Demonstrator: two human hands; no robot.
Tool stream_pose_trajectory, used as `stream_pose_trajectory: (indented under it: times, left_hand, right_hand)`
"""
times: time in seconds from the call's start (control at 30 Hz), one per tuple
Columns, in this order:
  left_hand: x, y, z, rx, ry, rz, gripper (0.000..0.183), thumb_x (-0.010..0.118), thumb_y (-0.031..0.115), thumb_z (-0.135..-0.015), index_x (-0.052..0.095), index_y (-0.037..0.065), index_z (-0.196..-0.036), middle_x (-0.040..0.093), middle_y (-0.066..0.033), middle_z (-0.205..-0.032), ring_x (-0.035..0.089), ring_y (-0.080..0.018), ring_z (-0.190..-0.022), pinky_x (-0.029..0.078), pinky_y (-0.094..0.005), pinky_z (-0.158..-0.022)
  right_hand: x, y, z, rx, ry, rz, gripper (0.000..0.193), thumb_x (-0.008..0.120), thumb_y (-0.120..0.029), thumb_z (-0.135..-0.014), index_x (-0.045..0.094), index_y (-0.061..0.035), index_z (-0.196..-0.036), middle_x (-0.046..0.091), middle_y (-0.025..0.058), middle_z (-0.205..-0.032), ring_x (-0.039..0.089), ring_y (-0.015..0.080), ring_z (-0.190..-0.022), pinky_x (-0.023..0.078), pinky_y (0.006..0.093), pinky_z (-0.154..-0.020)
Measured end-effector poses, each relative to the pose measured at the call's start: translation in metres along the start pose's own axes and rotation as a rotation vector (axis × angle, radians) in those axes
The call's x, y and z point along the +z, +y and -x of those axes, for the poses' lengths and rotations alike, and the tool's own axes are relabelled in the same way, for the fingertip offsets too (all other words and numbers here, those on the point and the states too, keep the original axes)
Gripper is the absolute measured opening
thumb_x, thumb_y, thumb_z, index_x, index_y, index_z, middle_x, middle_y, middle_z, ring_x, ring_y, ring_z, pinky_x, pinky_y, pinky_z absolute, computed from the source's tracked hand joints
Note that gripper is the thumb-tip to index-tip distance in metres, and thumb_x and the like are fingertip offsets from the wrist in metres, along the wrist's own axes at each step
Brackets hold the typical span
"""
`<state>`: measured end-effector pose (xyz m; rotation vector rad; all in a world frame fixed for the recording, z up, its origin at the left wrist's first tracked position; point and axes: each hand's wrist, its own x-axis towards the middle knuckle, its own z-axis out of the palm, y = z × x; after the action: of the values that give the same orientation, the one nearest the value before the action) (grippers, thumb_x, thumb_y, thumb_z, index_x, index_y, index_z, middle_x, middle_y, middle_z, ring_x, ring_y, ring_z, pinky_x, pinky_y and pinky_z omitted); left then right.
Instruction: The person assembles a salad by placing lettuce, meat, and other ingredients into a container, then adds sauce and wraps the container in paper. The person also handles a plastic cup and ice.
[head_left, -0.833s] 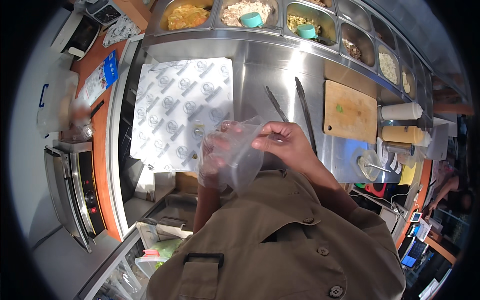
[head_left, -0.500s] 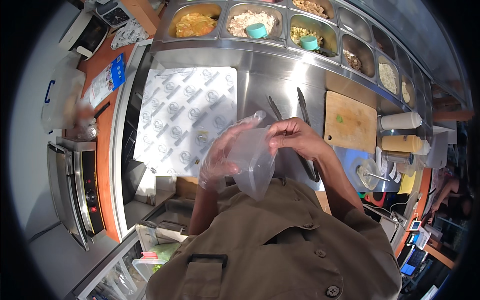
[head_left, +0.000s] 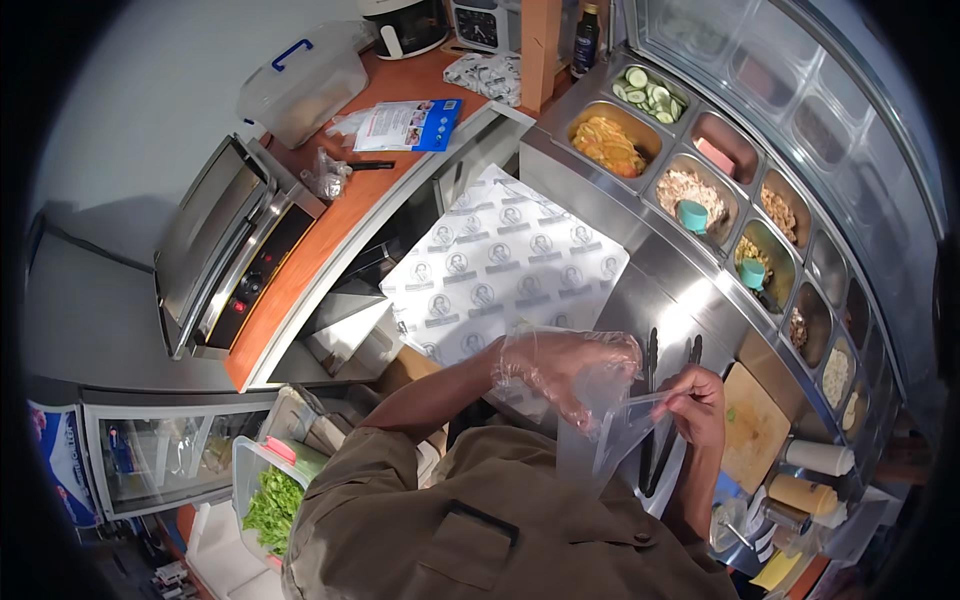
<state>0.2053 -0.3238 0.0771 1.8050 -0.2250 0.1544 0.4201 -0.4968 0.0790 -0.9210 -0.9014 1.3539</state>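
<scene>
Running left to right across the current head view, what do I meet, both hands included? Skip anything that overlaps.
Steel contact grill → blue-and-white packet → left hand in a clear glove → right hand, pinching clear plastic → wooden cutting board → white squeeze bottle.

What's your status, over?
Left hand in clear plastic glove, thumb and fingers apart. Right hand pinching translucent plastic film. Long black tongs lying partly behind it.

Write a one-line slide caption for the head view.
Bare right hand pinching thin clear plastic film beside the plastic-gloved left hand, near patterned wrapping paper.
</scene>
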Motion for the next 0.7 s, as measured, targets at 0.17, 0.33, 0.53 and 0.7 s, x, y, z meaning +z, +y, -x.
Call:
stream_pose_trajectory:
  times: [0.17,0.33,0.53,0.7]
  left_hand:
    - [-0.022,-0.01,0.024,0.169,0.16,0.166,0.07,0.085,0.033,-0.064,0.053,0.001,-0.117,0.05,-0.0131,-0.122,0.053,-0.0254,-0.115,0.041,-0.0377,-0.099]
    - [-0.039,0.009,0.062,-0.126,0.067,0.292,0.069,0.084,0.03,-0.066,0.055,0.001,-0.12,0.056,-0.0117,-0.116,0.056,-0.0232,-0.111,0.043,-0.0355,-0.098]
    - [-0.104,0.038,0.14,-0.221,0.292,0.244,0.069,0.086,0.031,-0.065,0.056,0.002,-0.12,0.059,-0.0079,-0.111,0.054,-0.0193,-0.108,0.043,-0.0338,-0.095]
    - [-0.193,0.051,0.219,-0.259,0.616,0.103,0.075,0.086,0.043,-0.058,0.056,0.004,-0.115,0.054,-0.0028,-0.105,0.051,-0.0157,-0.103,0.041,-0.0305,-0.092]
  right_hand:
    - [0.014,-0.003,-0.046,0.116,-0.071,-0.12,0.012,0.073,-0.001,-0.088,0.063,0.0067,-0.09,0.071,0.0174,-0.076,0.071,0.0227,-0.062,0.059,0.0315,-0.054]
    - [0.043,-0.008,-0.129,0.439,-0.829,-0.069,0.029,0.08,-0.007,-0.084,0.069,0.0115,-0.104,0.074,0.0182,-0.089,0.075,0.0218,-0.081,0.06,0.0291,-0.07]
    - [0.128,-0.027,-0.229,0.586,-0.985,0.409,0.026,0.077,-0.014,-0.09,0.071,0.0008,-0.111,0.071,0.0077,-0.083,0.068,0.0123,-0.078,0.055,0.0279,-0.073]
    - [0.221,-0.04,-0.364,0.379,-1.137,0.564,0.016,0.072,-0.015,-0.092,0.067,-0.0007,-0.099,0.065,0.0027,-0.078,0.061,0.0087,-0.068,0.049,0.0257,-0.064]
